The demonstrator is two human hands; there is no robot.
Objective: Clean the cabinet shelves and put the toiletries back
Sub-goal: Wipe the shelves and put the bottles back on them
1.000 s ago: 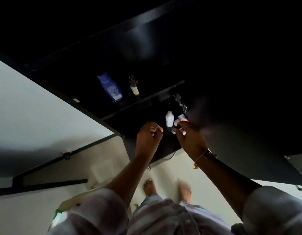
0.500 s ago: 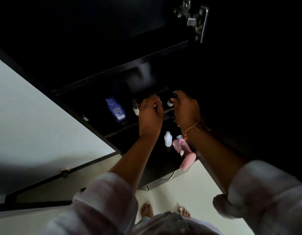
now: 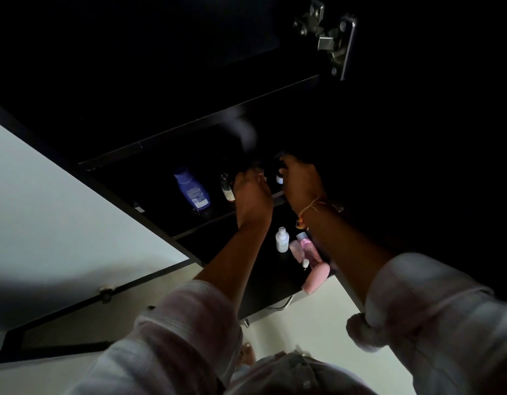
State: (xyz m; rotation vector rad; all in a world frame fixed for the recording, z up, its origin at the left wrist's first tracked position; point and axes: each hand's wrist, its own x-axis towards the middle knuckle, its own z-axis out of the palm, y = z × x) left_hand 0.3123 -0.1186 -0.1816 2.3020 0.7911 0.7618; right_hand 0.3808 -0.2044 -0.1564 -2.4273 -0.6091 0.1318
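Both hands reach onto the middle shelf of a dark cabinet. My right hand is closed around a small dark bottle with a white label. My left hand is curled beside it; what it grips is lost in the dark. On the same shelf stand a blue lotion bottle and a small dark bottle, left of my left hand. The shelf below holds a small white bottle, pink bottles and a pink tube.
A metal hinge sits at the upper right on the open cabinet. The cabinet's white door stands open at left. Light floor and my bare feet show below. The cabinet interior is very dark.
Both hands rose from the lower shelf to the middle shelf, my right hand carrying the small bottle up. Since half a second ago they have barely moved.
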